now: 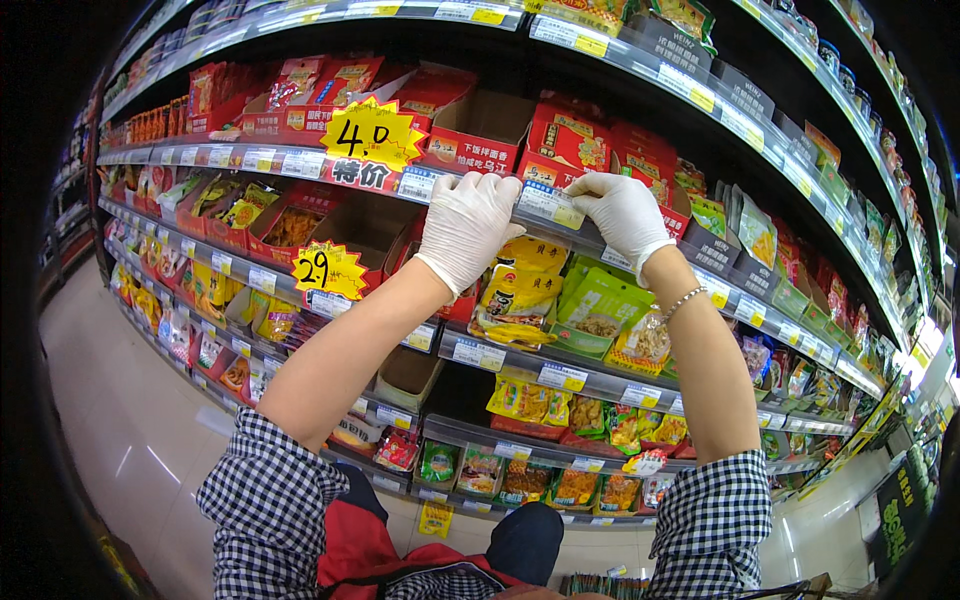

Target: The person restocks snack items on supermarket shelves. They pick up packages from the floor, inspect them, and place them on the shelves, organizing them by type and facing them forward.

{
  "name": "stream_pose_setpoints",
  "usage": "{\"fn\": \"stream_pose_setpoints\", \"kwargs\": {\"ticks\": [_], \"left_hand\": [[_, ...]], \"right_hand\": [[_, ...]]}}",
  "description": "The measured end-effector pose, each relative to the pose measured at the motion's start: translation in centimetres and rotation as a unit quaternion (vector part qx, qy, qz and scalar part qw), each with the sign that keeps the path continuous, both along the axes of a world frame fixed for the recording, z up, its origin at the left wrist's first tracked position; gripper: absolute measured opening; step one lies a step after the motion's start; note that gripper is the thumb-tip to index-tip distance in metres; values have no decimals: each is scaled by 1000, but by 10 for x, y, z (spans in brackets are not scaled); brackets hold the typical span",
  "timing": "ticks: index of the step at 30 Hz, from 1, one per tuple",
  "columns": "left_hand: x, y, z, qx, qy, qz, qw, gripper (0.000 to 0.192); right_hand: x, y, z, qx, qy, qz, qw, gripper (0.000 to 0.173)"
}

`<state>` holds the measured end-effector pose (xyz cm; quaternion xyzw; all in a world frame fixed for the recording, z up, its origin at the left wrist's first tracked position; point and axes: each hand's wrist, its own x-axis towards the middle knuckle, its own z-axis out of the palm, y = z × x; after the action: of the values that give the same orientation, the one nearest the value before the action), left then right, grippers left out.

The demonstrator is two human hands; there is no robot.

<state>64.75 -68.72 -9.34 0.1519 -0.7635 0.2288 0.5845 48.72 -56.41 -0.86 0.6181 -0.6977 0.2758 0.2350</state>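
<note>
Both of my hands wear thin white gloves and are at the price rail of a store shelf. My left hand (471, 225), fingers curled down, touches the rail just left of a white and yellow price label (550, 206). At the label's right end is my right hand (616, 217), thumb and fingertips pinched together; whether they grip the label or its clear cover cannot be told. Behind the rail stand a red carton of packets (568, 142) and an opened red carton (474, 142) with its brown inside showing. A yellow starburst price sign (372, 136) is left of my left hand.
Lower shelves hold yellow pouches (517, 296), green pouches (604, 300) and other packaged food. Another starburst sign (330, 271) hangs at lower left. Grey cartons (667, 45) stand on the shelf above. Tiled floor (112, 360) runs along the left, and my knees face the lowest shelf.
</note>
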Motion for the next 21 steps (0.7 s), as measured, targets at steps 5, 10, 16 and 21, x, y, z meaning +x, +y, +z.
{"fn": "stream_pose_setpoints", "kwargs": {"ticks": [5, 10, 16, 21], "left_hand": [[-1, -2, -2, -4, 7, -4, 1000, 51], [-1, -2, -2, -8, 12, -14, 1000, 52], [0, -1, -1, 3, 2, -11, 1000, 53], [0, -2, 1, 13, -5, -19, 1000, 52]], "right_hand": [[7, -1, -3, -25, 28, -24, 999, 19], [9, 0, -4, -25, 45, -22, 998, 18], [8, -2, -15, -9, 128, -24, 991, 17], [13, 3, -23, -35, 247, -25, 968, 17]]}}
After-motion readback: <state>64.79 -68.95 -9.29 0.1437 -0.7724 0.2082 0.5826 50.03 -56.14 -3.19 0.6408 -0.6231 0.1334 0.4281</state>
